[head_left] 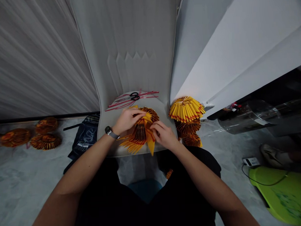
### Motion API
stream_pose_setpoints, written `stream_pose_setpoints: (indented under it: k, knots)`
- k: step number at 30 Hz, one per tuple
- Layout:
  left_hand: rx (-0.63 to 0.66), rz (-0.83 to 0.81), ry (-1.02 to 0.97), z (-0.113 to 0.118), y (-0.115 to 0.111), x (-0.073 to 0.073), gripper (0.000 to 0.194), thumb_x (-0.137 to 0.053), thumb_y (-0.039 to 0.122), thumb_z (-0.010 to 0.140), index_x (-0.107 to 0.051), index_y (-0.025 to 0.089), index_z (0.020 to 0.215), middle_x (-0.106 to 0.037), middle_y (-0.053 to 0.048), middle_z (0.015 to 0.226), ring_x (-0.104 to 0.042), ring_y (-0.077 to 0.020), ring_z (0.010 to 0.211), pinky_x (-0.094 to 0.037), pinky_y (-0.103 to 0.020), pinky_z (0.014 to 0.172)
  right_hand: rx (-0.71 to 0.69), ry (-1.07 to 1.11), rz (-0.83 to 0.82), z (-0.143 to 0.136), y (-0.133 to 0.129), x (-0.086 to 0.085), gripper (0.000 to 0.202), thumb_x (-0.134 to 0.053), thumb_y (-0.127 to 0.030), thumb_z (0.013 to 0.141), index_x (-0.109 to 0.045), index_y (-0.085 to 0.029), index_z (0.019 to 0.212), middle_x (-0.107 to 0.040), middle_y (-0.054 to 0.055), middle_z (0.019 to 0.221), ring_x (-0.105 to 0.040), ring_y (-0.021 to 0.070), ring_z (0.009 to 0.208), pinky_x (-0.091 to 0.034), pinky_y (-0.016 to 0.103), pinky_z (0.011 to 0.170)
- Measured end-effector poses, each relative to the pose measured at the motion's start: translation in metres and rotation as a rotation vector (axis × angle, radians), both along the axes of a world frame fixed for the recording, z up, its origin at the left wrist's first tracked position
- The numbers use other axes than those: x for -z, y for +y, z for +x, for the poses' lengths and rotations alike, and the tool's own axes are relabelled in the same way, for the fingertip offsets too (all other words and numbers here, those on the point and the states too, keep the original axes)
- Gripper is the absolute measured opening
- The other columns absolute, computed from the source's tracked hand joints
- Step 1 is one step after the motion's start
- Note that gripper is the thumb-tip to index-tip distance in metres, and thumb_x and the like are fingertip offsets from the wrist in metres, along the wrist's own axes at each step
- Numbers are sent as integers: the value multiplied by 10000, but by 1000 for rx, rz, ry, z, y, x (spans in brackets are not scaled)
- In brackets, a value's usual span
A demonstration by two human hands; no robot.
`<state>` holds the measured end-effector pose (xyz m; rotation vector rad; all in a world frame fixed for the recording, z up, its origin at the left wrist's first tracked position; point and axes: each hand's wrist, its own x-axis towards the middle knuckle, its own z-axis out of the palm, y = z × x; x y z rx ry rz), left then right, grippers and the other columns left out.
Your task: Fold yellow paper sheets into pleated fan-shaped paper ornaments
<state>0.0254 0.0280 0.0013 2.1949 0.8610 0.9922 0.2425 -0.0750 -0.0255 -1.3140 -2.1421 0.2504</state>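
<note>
Pleated paper: yellow/orange-brown folded piece [139, 134], on near half of grey chair seat [107, 127], approx. centre L-R, btwn both hands.
L hand: [127, 120] comes in from L, reaches over far-L side of paper; thumb + fingertips pinch the yellow tip [148, 117] nr middle of piece.
R hand: [165, 135] just R of paper, fingers bent, fingertips at the orange flap [150, 131]; can't tell if gripping or only touching.
Key relation: yellow tip lies R of L hand, far-L of R hand. Both v. close; L hand nearer, in contact.
Axis: no single clear long axis; pleats fan out twd near-L, pointed flap runs twd near edge, darker pleated part sits far-R of yellow tip.
Near edge: pleat ends + flap point reach abt to the seat's front rim, lap just beyond. Tightest side.
Far side: scissors [134, 96] on red ties [113, 104], apart from paper; chair back [137, 31] rises behind.
L side: seat runs on to its L rim; dark bag [84, 136] past it, on floor.
R side: stack of pleated pieces [187, 110] just past seat's R rim, close to R hand's side. Less room here, I'd judge, than on L.
</note>
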Motion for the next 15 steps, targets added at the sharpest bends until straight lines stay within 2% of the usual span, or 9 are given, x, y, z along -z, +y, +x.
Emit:
stream_pose_setpoints:
  k: [3,6,8,12,15]
  knots:
    - [8,0,-4,-1,0,0,185,-649,313,952,-793,219,1019,-798,-43,1001,-739,-184,887,-558,-284,832,-142,-306,126,1,-1,-6,259,-475,-172,991,-675,-200,1153,-663,103,1209,-625,199,1034,-494,275,698]
    - [22,21,14,-1,0,0,177,-643,300,957,-792,224,1016,-800,-38,1010,-738,-188,906,-553,-295,847,-303,-512,109,0,-3,-17,208,-507,-173,990,-706,-181,1049,-694,90,1161,-574,220,1019,-460,300,668]
    - [20,39,28,-1,-1,0,172,-640,286,959,-792,226,1012,-800,-36,1009,-736,-190,910,-548,-304,861,-364,-598,78,-1,-4,-24,191,-525,-184,992,-715,-181,978,-717,82,1113,-555,231,998,-454,332,715]
    - [10,22,19,0,-2,-1,178,-648,301,955,-793,221,1018,-800,-43,1001,-739,-187,891,-555,-295,842,-350,-681,52,2,-2,-29,196,-539,-180,992,-733,-188,977,-721,91,1174,-555,245,1042,-430,373,831]
    - [-3,17,18,0,-1,-1,191,-650,325,952,-797,220,1017,-801,-44,1002,-744,-193,901,-557,-293,844,-311,-644,-62,10,5,-24,201,-555,-226,996,-754,-208,974,-758,73,1074,-618,220,1000,-426,324,777]
